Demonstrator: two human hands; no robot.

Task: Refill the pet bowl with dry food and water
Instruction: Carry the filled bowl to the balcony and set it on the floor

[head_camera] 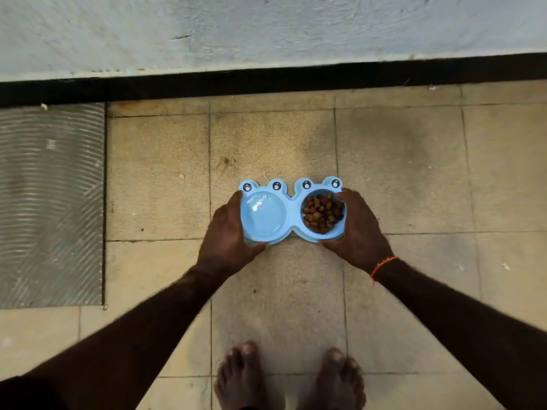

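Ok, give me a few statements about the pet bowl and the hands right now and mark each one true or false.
1. The right compartment of the blue double pet bowl holds brown dry food. True.
2. The left compartment is filled with dry food. False: it holds no kibble, only a glossy sheen that looks like water.
3. Only one hand touches the bowl. False: the left hand grips the left end and the right hand grips the right end.
4. An orange thread is tied around the right wrist. True.
5. The person wears shoes. False: both bare feet show on the tiled floor.
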